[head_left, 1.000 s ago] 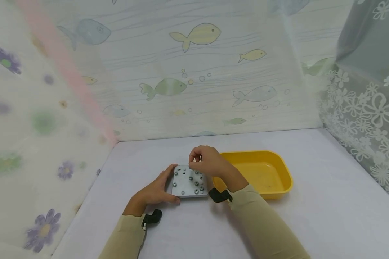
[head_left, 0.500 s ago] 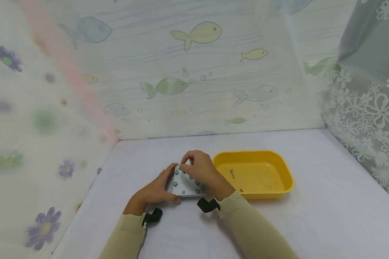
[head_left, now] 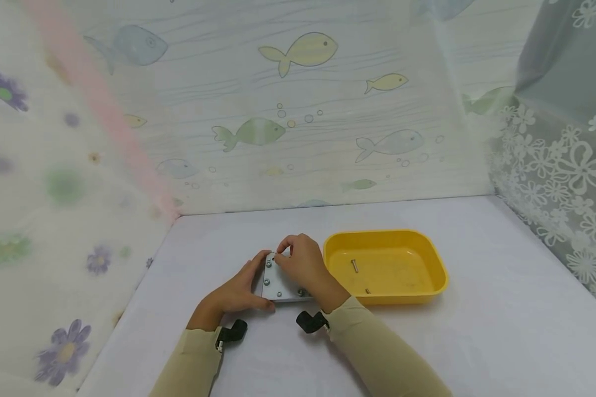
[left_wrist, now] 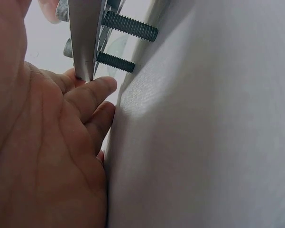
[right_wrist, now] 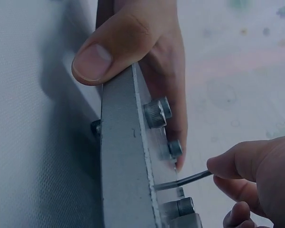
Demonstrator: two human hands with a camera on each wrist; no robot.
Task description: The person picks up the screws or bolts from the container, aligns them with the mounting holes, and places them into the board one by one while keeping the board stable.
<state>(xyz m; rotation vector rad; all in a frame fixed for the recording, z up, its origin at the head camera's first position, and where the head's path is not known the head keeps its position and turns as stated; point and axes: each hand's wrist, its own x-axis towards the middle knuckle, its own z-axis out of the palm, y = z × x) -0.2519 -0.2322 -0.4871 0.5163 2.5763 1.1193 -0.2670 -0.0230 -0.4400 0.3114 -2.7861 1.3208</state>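
Note:
A silver metal plate [head_left: 287, 291] studded with several socket head screws stands in front of me. My left hand [head_left: 238, 289] grips it along the left side, with the thumb at the near edge and fingers at the far corner. Threaded screw ends [left_wrist: 130, 26] stick out under the plate in the left wrist view. Above the plate's far left part, my right hand [head_left: 305, 267] pinches a thin metal rod [right_wrist: 195, 178] between thumb and index finger. The rod's lower end meets the plate's face beside the screw heads [right_wrist: 155, 114]. My right hand hides much of the plate's right half.
A yellow tray [head_left: 389, 300] stands just right of the plate. Inside lie a screw [head_left: 355, 266] and a smaller metal piece [head_left: 368, 291]. White cloth [head_left: 258, 364] covers the table, and printed curtains [head_left: 298, 110] enclose the back and sides.
My right hand has moved left across the plate, from its far right part to near the far left corner, uncovering the screw in the tray. My left hand has kept its grip.

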